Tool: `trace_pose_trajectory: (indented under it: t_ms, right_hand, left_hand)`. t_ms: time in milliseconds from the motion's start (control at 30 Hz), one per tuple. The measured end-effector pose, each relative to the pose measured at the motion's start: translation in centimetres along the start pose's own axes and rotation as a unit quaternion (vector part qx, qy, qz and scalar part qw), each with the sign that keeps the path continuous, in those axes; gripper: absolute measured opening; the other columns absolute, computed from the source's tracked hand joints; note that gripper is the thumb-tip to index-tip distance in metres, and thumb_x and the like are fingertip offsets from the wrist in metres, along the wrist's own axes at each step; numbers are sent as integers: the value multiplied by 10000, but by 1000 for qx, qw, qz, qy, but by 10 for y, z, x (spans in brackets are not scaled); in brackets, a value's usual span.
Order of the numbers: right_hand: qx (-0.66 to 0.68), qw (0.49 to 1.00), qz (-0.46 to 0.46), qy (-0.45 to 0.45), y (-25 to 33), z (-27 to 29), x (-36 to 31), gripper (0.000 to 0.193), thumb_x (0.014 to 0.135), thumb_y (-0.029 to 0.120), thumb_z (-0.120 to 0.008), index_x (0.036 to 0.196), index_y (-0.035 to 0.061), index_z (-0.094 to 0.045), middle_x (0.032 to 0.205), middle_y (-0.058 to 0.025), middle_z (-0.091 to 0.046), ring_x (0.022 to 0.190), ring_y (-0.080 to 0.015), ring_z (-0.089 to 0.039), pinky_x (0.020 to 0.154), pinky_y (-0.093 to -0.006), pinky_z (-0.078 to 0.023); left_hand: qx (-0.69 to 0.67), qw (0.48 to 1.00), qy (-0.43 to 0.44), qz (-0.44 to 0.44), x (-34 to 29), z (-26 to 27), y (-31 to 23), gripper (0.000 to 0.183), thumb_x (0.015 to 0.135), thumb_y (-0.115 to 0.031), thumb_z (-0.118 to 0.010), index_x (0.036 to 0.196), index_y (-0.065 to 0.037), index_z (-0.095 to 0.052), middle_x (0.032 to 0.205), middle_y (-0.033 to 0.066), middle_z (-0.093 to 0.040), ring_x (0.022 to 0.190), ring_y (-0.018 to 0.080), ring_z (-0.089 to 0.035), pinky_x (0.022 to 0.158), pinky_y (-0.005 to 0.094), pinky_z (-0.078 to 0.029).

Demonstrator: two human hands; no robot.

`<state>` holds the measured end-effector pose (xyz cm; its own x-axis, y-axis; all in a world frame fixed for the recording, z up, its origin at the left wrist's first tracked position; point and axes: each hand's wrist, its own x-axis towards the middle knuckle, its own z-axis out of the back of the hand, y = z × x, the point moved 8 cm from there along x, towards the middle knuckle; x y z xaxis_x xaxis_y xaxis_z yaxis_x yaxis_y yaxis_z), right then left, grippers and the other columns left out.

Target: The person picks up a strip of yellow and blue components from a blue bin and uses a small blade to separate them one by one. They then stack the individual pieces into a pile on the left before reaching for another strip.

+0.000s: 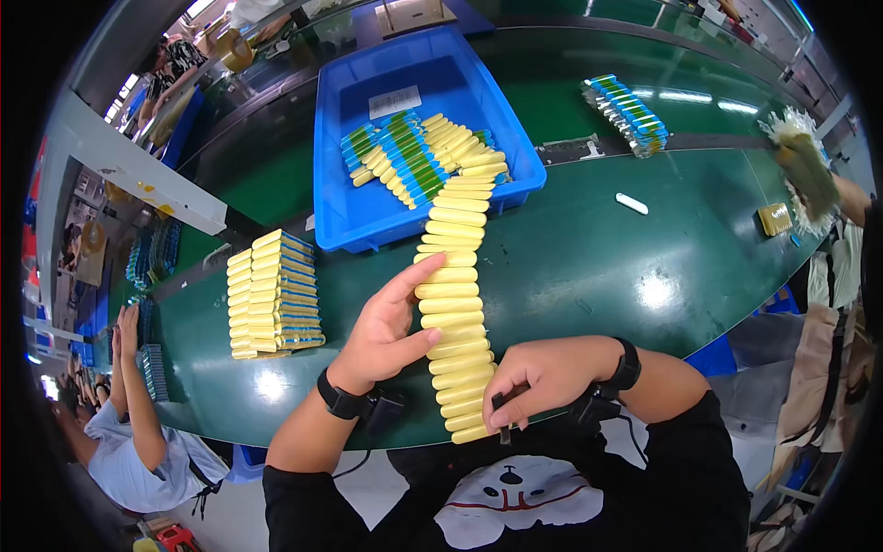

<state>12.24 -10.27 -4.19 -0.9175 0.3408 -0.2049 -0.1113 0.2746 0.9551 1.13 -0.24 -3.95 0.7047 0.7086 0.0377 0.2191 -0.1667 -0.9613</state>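
Note:
A long row of yellow, round-ended pieces (457, 348), packed side by side, runs from the front edge of the green table to the blue tray (331, 221). My left hand (388, 324) rests against the row's left side, its index finger and thumb apart on the yellow pieces; its other fingers are partly hidden. At the near end of the row, my right hand (543, 375) is closed in a pinch on a small black strip-like tool (502, 414). Yellow and blue-green pieces (414, 156) lie heaped inside the tray, close to the row's far end.
A stacked block of yellow pieces (274, 296) stands left of my left hand. Blue-green pieces (625, 114) and one white piece (631, 203) lie at the right. A co-worker's hands (129, 336) show at far left; another person's gloved hand (808, 175) is at far right.

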Motion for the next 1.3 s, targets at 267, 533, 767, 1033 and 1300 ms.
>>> trace_pose_trajectory:
  t_ms: [267, 533, 767, 1033, 1300]
  right_hand:
    - [-1, 996, -55, -75, -17, 26, 2, 246, 1023, 209, -599, 1068, -4, -713, 893, -39, -728, 652, -76, -632, 651, -241, -487]
    - [14, 993, -84, -81, -24, 30, 5, 230, 1019, 194, -598, 1064, -3, -707, 907, -36, -731, 636, -73, -624, 634, -239, -480]
    - [-8, 989, -149, 13, -28, 31, -4, 223, 1014, 180, -601, 1089, -1, -707, 916, -56, -730, 632, -78, -619, 622, -229, -490]
    - [-237, 832, 254, -432, 29, 95, -15, 217, 938, 21, -662, 1145, 32, -723, 1017, -67, -655, 884, -141, -628, 758, -262, -499]
    - [-333, 813, 181, -442, 24, 89, 10, 204, 919, 73, -689, 1112, 117, -739, 968, -63, -579, 887, -236, -594, 769, -343, -503]
  left_hand:
    - [419, 905, -26, -62, 0, 22, 3, 865, 805, -95, -788, 1557, -52, -363, 1413, 170, -522, 1333, 314, -446, 1159, 405, -299]
    - [500, 865, -27, -17, 2, 24, 9, 857, 810, -151, -799, 1555, -85, -382, 1398, 181, -520, 1344, 345, -421, 1159, 428, -273]
    - [513, 858, -23, -9, 1, 23, 10, 866, 798, -184, -814, 1548, -83, -394, 1371, 182, -528, 1339, 347, -417, 1143, 429, -271]
    - [503, 863, -25, -34, 4, 22, 10, 914, 764, -203, -822, 1553, -74, -378, 1368, 172, -539, 1326, 331, -437, 1132, 421, -275]
    - [505, 862, -34, -36, 1, 25, 12, 924, 765, -225, -814, 1560, -76, -366, 1386, 171, -532, 1333, 328, -430, 1129, 418, -275]
